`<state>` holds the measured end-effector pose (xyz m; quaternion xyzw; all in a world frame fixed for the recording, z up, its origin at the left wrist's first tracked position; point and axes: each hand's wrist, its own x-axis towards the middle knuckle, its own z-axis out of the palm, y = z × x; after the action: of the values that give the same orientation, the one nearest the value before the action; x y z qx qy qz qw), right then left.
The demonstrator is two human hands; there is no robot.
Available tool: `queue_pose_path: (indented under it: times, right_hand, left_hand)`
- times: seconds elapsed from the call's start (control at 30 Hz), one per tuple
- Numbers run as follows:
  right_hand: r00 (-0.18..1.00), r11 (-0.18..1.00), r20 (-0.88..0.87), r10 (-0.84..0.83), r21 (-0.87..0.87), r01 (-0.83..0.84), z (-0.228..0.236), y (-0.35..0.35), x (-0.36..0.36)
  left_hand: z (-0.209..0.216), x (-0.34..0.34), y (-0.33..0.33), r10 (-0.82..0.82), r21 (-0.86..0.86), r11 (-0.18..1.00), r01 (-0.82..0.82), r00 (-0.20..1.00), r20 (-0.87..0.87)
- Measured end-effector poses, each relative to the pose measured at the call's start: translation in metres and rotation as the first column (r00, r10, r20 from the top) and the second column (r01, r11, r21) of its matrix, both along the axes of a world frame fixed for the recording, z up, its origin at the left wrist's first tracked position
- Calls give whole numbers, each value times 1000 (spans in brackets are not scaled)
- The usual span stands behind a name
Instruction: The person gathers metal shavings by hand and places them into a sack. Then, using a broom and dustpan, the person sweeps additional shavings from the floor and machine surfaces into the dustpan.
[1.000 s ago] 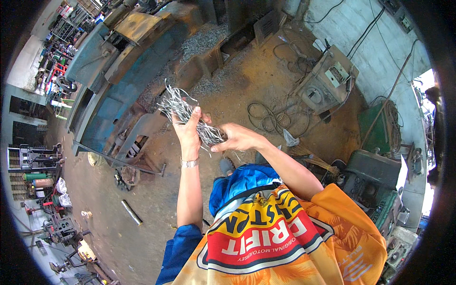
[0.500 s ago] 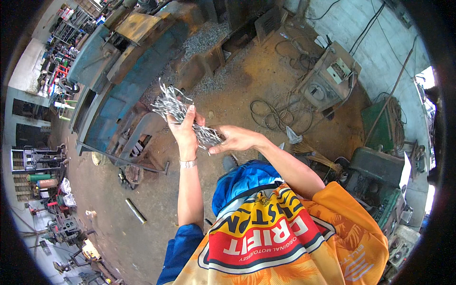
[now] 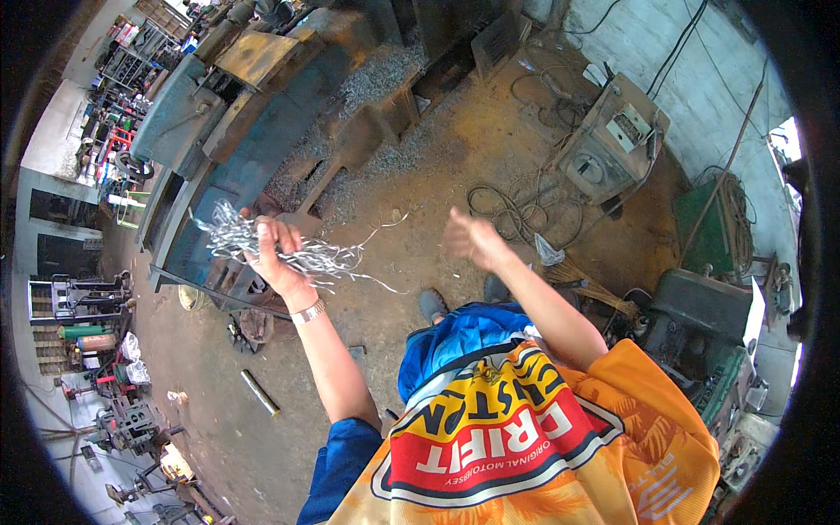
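A loose bundle of long, curly silvery metal shavings (image 3: 328, 257) is gripped in my left hand (image 3: 278, 249), with fingers and thumb wrapped round its middle. One tangled end sticks out to the left, past the hand, and thin strands trail out to the right. My right hand (image 3: 474, 239) is lifted to the right of the bundle, apart from it. It is a little blurred; its thumb stands away from the fingers and nothing shows in it.
A large blue machine (image 3: 254, 149) fills the upper left, with heaps of shavings (image 3: 376, 79) beside it. At the right stand a boxy grey unit (image 3: 604, 149), coiled cable (image 3: 499, 206) and a straw broom (image 3: 599, 289). A metal tube (image 3: 260, 392) lies on the floor.
Both hands were on the bundle; now my right hand has let go and moved right and up. My left hand has carried the shavings to the left, and their strands have spread out.
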<state>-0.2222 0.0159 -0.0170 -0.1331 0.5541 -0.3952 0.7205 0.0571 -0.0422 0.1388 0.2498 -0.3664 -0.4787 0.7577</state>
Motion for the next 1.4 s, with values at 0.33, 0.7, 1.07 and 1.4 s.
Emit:
queue_pose_path:
  times: [0.33, 0.7, 1.07, 1.4]
  right_hand:
    - [796, 974, 598, -96, -108, 198, 34, -18, 26]
    - [932, 675, -291, 218, -645, -359, 86, -22, 65]
    - [977, 710, -119, 179, -671, -212, 95, 3, 98]
    - [826, 651, -555, 98, -592, -475, 87, 9, 69]
  left_hand:
    - [-18, -6, 19, -158, 68, 984, 165, 983, -94]
    - [-53, -47, 45, -216, 492, 866, 83, 951, 221]
    - [-84, -58, 47, -197, 426, 905, 8, 894, 403]
    - [-87, -63, 56, -139, 353, 935, -39, 874, 465]
